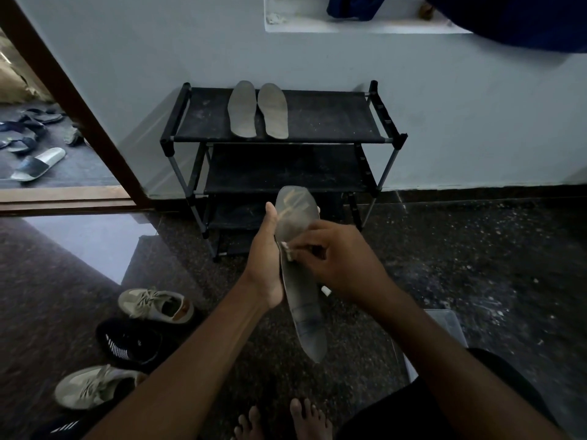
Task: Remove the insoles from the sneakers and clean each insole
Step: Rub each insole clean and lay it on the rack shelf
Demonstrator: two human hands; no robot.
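Observation:
A long dark grey insole (pixel 303 290) is held upright in front of me, toe end up. My left hand (pixel 266 258) grips its left edge, thumb along the side. My right hand (pixel 336 258) presses a small white wipe (pixel 287 250) against the insole's middle. Two grey insoles (pixel 243 109) (pixel 273 110) lie side by side on the top shelf of a black shoe rack (pixel 317 139). On the floor at the left stand two beige sneakers (pixel 155 304) (pixel 92 387) and a black sneaker (pixel 130 342) between them.
The rack stands against a pale blue wall. An open doorway at the left shows slippers (pixel 38 163) on the ground outside. A translucent plastic box (pixel 444 325) sits under my right forearm. My bare toes (pixel 286 420) rest on dark speckled stone floor.

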